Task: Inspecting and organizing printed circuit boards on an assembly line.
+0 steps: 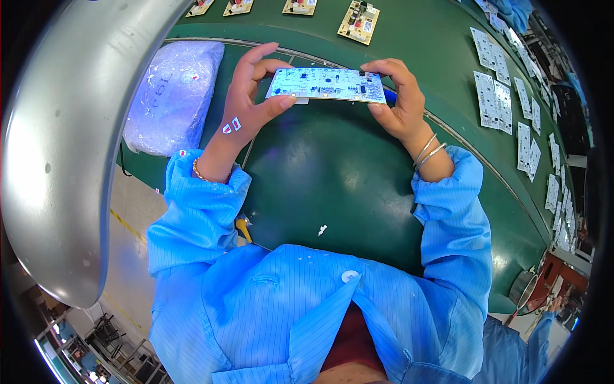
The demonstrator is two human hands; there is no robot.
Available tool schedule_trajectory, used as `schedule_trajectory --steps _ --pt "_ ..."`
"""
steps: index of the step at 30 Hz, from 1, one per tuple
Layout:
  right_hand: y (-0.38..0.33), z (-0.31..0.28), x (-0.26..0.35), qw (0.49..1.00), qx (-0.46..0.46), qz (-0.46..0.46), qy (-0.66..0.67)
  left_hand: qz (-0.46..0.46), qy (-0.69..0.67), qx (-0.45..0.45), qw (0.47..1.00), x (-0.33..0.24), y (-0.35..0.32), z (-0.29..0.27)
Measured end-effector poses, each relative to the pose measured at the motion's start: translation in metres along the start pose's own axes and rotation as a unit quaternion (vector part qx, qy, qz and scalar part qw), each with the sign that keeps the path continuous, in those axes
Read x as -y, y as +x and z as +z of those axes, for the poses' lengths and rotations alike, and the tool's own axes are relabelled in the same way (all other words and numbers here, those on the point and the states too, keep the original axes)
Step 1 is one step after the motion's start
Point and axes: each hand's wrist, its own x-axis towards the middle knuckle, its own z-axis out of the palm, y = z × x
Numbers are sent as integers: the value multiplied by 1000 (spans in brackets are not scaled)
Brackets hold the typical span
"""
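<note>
Between both hands I hold up a white circuit board (326,84) over the green work mat, its long side running left to right. Small dark components dot the face that shows. My left hand (252,89) pinches its left end, thumb on the near edge and fingers behind; two small stickers are on the back of this hand. Thumb and index finger of my right hand (401,96) grip the opposite end from below and above. Just behind the right end, a blue object (389,95) is mostly hidden.
A bubble-wrapped pack (171,96) lies left on the green table (332,179). Beige boards with components (358,22) line the far side. Many white circuit boards (492,102) spread along the right. A large grey metal lamp-like housing (57,141) fills the left. A white scrap (322,230) lies near me.
</note>
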Motion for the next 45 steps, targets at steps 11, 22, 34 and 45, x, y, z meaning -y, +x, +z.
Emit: schedule_trajectory --steps 11,22,34,45 --pt "0 -2 0 1000 0 -5 1 1 44 20 999 -1 1 -1" --pt "2 -6 17 977 76 194 -32 -230 12 102 968 -6 5 -3" --pt "12 7 62 789 99 395 459 -292 -161 -7 943 -9 8 3" --pt "15 7 96 772 175 349 502 -311 -183 42 932 -6 7 6"
